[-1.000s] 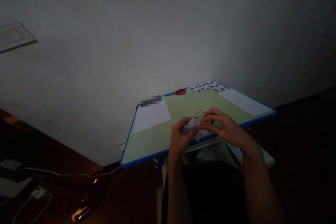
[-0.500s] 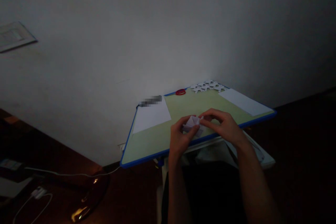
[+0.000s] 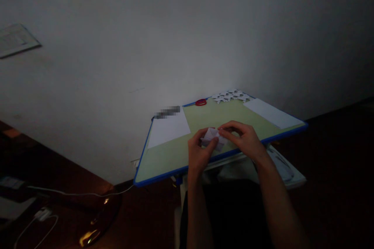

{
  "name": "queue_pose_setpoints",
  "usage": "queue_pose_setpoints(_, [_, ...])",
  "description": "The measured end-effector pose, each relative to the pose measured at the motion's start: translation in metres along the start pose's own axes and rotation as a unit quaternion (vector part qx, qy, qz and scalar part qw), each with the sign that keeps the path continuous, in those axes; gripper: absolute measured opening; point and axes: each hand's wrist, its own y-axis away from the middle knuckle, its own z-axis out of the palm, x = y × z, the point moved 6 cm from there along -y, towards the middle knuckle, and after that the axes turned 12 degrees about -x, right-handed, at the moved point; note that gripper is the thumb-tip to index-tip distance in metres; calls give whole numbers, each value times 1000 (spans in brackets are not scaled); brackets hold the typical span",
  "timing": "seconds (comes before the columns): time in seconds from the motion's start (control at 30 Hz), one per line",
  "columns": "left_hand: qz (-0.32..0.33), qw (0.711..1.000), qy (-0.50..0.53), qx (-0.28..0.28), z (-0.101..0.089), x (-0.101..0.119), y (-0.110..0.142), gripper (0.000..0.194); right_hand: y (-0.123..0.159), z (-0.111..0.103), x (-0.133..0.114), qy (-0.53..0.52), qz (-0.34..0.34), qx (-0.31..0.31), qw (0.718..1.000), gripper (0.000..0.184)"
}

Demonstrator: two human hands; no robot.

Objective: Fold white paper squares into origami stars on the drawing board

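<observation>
– Green surface (image 3: 163, 163) against a plain wall (image 3: 187, 27), dim in here. Where's the folded paper (image 3: 210, 135)?
– Held over the near edge. Left hand (image 3: 199, 152) pinches it, thumb on top; right hand (image 3: 244, 138) has fingertips closed on its right side.
– Back edge?
– Red scissors (image 3: 200, 102), then white folded pieces (image 3: 230, 95) to their right.

The left forearm (image 3: 197, 202) rises almost straight up to the left hand (image 3: 201, 149), its thumb (image 3: 212, 145) gripping opposite curled fingers (image 3: 200, 134). The right forearm (image 3: 279, 202) slants up leftward; the right hand (image 3: 247, 138) arches, thumb and forefinger (image 3: 233, 124) pinching near the left thumb.
</observation>
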Motion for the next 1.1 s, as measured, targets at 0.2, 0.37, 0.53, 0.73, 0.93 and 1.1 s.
queue_pose_setpoints(0.2, [6, 1000, -9, 24, -3, 4, -1, 25, -2, 3, 3, -44, 13, 14, 999, 22])
queue_pose_setpoints(0.37, [-5, 999, -17, 31, -4, 4, -1, 26, -3, 4, 6, -61, 18, 21, 998, 22])
queue_pose_setpoints(0.53, [1, 1000, -14, 22, -3, 4, -2, 27, -3, 2, 4, -34, 13, 23, 999, 25])
queue_pose_setpoints(0.73, [-7, 1000, -14, 11, 0, 8, -2, 30, -1, 1, -6, 0, 5, 11, 1000, 23])
queue_pose_setpoints(0.93, [-20, 999, -14, 25, -3, 2, -1, 28, -1, 5, -7, 60, -3, -28, 998, 21])
queue_pose_setpoints(1.1, [-23, 1000, 5, 11, -2, -5, 0, 34, 4, 5, -13, 122, -15, -71, 990, 21])
